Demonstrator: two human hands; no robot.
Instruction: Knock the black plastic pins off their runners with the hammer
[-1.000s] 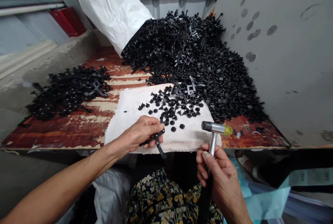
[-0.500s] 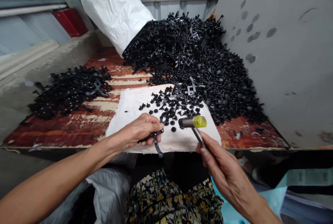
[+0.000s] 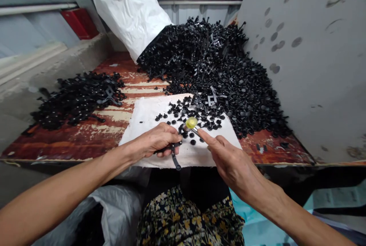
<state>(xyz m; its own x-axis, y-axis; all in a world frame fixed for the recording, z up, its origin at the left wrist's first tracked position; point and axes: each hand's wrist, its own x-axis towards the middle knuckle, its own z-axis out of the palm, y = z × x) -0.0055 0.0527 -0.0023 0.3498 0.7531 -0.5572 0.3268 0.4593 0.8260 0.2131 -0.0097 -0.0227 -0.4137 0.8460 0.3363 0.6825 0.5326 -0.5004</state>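
My left hand [image 3: 162, 139] pinches a black plastic strip piece [image 3: 175, 157] over the front of a white cloth [image 3: 145, 112]; one arm of the piece hangs down below the fingers. My right hand [image 3: 228, 154] is closed round the handle of a small mallet, index finger stretched along it. The mallet's yellow head [image 3: 191, 122] is tilted just above and beside my left fingertips. Whether it touches the piece cannot be made out. Small round black studs [image 3: 193, 142] lie scattered on the cloth behind the hands.
A large heap of black parts [image 3: 228, 74] covers the back and right, spilling from a white sack [image 3: 128, 9]. A smaller black pile [image 3: 77, 101] lies left on the worn red table [image 3: 57, 148]. A grey board [image 3: 309, 86] stands at the right.
My right hand has swung the mallet left, bringing its head from the right side of the cloth to beside my left hand. My left hand still holds the strip piece.
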